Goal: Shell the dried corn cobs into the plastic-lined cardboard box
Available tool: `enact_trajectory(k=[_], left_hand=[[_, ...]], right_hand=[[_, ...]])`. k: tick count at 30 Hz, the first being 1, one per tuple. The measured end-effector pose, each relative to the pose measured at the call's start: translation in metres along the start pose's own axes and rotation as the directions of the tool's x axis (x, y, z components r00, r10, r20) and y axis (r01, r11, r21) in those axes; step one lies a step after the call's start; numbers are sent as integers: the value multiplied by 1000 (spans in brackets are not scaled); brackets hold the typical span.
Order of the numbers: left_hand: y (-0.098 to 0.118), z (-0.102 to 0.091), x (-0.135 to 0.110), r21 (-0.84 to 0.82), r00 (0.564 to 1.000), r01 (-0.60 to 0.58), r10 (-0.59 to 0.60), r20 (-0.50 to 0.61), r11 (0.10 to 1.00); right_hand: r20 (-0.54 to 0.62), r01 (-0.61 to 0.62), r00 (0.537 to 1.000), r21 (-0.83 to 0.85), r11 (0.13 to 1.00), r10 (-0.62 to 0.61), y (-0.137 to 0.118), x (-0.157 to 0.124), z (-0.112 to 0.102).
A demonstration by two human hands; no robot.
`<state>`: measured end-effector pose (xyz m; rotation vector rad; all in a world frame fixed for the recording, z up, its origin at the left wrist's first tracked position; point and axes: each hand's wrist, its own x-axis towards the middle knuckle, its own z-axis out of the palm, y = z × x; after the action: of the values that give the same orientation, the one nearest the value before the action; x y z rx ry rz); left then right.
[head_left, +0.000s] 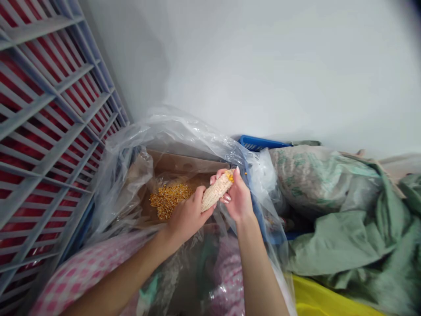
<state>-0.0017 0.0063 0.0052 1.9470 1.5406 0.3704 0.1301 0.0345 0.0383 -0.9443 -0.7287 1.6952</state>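
Both my hands hold one corn cob [215, 192], nearly stripped, pale, with a few yellow kernels left at its far end. My left hand [186, 216] is closed round the cob's near end. My right hand [236, 197] is closed round its far end, fingers wrapped over the top. Below the cob, a heap of loose yellow kernels [169, 198] lies in a cardboard box [179, 163] lined with clear plastic sheet [131, 145].
A grey slatted rack [46, 131] with red behind it stands at the left. A blue crate [259, 142] and green-printed sacks [329, 197] lie at the right. A yellow surface [315, 298] shows at bottom right. Pink checked cloth [79, 274] covers my lap. A white wall is behind.
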Motion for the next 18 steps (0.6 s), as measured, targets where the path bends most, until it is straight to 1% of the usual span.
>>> enact_trajectory(k=[5, 10, 15, 18], left_hand=[[0, 1, 0, -84, 1000, -17, 17, 1, 996], [2, -1, 0, -204, 999, 20, -12, 39, 979], [1, -4, 1, -364, 1000, -14, 22, 18, 931], [-1, -4, 2, -430, 999, -41, 48, 5, 902]], right_hand=[[-13, 38, 999, -44, 998, -39, 3, -1, 0], [-18, 37, 999, -79, 996, -39, 7, -4, -3], [27, 33, 999, -22, 999, -32, 2, -5, -3], [-16, 31, 999, -39, 999, -31, 1, -4, -1]])
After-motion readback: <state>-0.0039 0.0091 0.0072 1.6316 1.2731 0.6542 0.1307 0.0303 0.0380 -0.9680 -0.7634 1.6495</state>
